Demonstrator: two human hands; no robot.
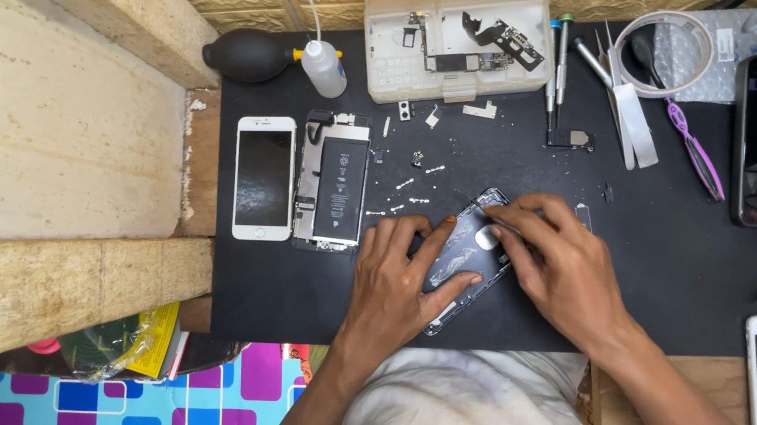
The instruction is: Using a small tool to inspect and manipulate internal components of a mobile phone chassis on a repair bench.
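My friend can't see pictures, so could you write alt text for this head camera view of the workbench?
Seen from above, a person's left hand steadies a dark phone housing on a black work mat while the right hand works on it. To the left lie a white phone and an opened phone showing its battery, with a clear parts box behind.

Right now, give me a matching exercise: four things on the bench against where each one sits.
Things:
1. white phone
2. opened phone with battery
3. dark phone housing
4. clear parts box

Places:
A. under both hands
B. top of the black mat
C. far left on the mat
D. just right of the white phone

Pairs: 1-C, 2-D, 3-A, 4-B
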